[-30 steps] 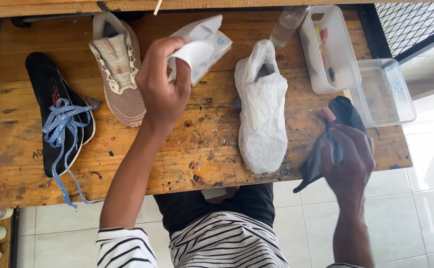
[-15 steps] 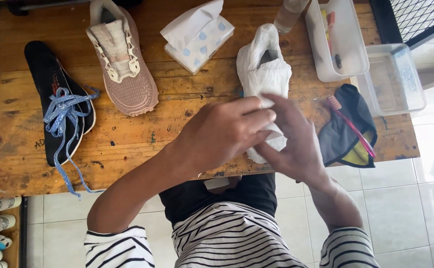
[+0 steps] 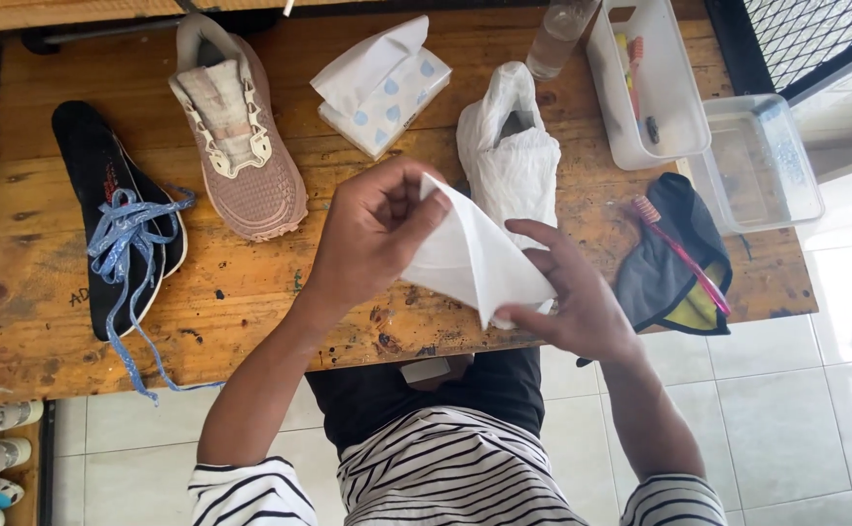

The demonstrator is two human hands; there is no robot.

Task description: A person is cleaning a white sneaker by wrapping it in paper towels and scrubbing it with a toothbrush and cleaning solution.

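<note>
A white tissue sheet [image 3: 470,258] is pinched at its upper corner by the left hand [image 3: 372,234] and at its lower edge by the right hand [image 3: 567,292], above the wrapped shoe [image 3: 509,156]. A white, blue-dotted tissue pack [image 3: 387,93] lies behind on the wooden table [image 3: 250,292].

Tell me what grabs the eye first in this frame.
Dead centre, the left hand and right hand stretch a white tissue between them above the wooden table. Just behind it lies a shoe wrapped in white tissue. To the left sit a bare pink shoe and black insoles draped with blue laces.
</note>
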